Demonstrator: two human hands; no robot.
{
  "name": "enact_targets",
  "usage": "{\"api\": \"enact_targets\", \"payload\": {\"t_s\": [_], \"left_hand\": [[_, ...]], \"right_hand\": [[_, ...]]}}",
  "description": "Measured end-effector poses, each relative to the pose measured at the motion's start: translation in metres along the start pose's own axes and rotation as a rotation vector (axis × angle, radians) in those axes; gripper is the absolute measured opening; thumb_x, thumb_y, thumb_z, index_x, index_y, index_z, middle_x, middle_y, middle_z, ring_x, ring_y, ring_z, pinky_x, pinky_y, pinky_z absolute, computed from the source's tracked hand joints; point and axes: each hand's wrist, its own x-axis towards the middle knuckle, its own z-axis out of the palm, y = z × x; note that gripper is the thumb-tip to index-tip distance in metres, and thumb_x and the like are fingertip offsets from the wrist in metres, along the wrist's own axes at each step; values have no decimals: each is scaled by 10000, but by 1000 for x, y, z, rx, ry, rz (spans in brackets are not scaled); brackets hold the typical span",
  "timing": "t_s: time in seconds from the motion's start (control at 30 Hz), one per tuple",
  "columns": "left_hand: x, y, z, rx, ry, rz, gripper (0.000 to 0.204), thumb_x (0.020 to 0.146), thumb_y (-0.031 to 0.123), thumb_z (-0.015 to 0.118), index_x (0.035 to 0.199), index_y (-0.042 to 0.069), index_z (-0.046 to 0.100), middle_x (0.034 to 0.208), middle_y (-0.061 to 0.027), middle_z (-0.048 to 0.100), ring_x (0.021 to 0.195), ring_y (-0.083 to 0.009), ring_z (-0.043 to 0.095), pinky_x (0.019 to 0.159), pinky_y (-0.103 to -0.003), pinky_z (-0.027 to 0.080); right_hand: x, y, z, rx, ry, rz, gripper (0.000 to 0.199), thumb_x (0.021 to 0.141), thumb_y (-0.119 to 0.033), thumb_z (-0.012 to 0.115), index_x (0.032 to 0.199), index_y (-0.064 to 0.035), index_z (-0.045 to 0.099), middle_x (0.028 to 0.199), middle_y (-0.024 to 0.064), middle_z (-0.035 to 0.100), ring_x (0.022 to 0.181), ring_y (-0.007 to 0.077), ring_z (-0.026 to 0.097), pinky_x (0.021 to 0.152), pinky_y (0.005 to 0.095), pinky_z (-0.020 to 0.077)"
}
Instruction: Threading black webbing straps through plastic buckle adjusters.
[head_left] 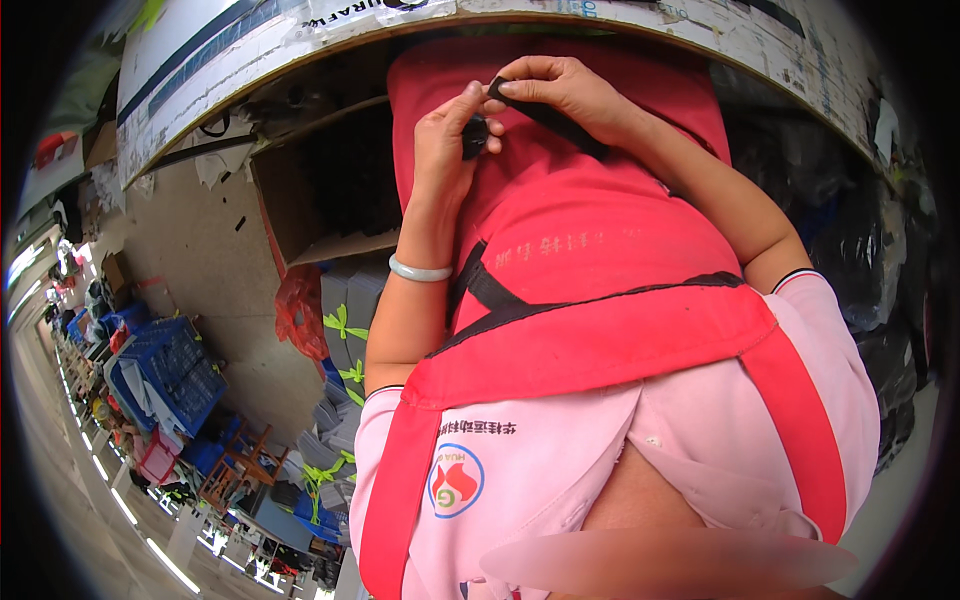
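Observation:
Over my lap, in front of the red apron point(590, 230), my two hands meet close to the table edge. A black fabric-like strip point(548, 118) is pinched between the thumb and fingers of my right hand point(568, 92), and its tail slants down under my right wrist. My left hand point(450, 135) has its fingertips at the strip's upper end, almost touching my right fingertips. Curled in the lower fingers of that left hand is a dark, rounded piece point(474, 138); whether it belongs to the strip I cannot tell.
A worn worktable point(240, 60) curves across the top. An open cardboard box point(285, 205) with dark contents stands left of my lap. Nearby are a red plastic bag point(302, 310) and grey bundles with green ties point(350, 300). Black plastic bags point(850, 250) lie right; blue crates point(170, 370) stand farther left.

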Motion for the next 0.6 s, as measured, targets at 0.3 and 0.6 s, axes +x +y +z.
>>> {"api": "enact_targets", "payload": {"t_s": [0.3, 0.6], "left_hand": [[9, -9, -3, -80, -73, -41, 268, 938, 192, 625, 1038, -57, 628, 820, -122, 662, 596, -178, 625, 504, -262, 531], [-2, -10, 16, 68, 29, 208, 259, 950, 167, 607, 1020, -80, 646, 856, -128, 683, 688, -176, 673, 530, -266, 591]], "right_hand": [[-2, -1, 6, 20, -26, -121, 185, 922, -151, 647, 1047, -17, 678, 946, 32, 675, 907, 103, 620, 865, 232, 478], [-24, -48, 23, -212, 67, -282, 170, 917, -183, 661, 1011, -51, 713, 756, -23, 640, 619, 43, 577, 539, 182, 478]]}}
